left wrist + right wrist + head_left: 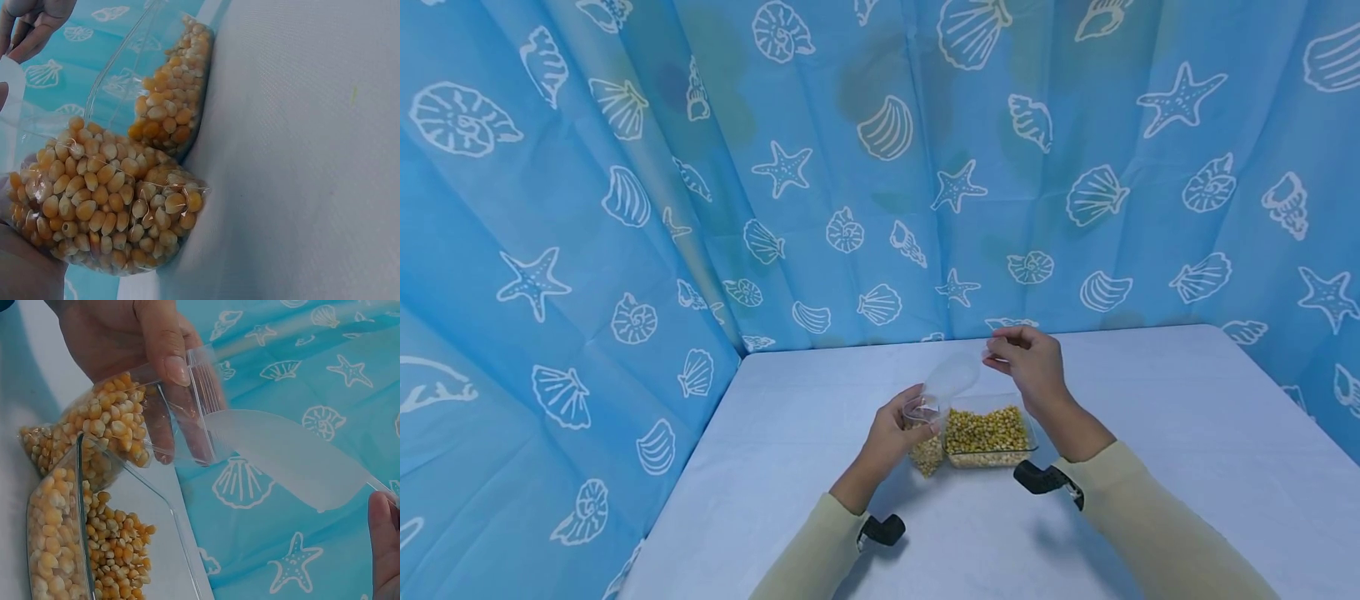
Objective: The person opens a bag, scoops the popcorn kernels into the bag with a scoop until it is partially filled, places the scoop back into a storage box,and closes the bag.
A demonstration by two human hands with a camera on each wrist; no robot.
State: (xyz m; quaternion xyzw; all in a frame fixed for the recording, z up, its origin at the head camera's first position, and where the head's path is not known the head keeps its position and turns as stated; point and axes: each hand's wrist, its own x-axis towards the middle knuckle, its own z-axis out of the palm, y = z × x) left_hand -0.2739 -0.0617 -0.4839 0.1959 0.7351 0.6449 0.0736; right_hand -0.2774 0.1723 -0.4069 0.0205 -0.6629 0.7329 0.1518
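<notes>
My left hand (887,437) grips a clear zip bag (94,200) near its mouth, thumb on one side and fingers behind. Yellow corn kernels fill the bag's lower part, which hangs beside the glass container (82,506). That rectangular container holds more corn kernels (988,429). Between thumb and fingers, my right hand (1032,367) pinches the thin handle of a translucent white scoop (287,456), raised above the container. The scoop's wide end reaches the bag's mouth in the right wrist view; whether it is inside cannot be told. No kernels show on the scoop.
A white cloth covers the table (820,400). Behind it and along the left hangs a blue curtain (850,167) printed with white shells and starfish. Black wrist devices sit at both sleeves, the right one (1037,477) near the container's front corner.
</notes>
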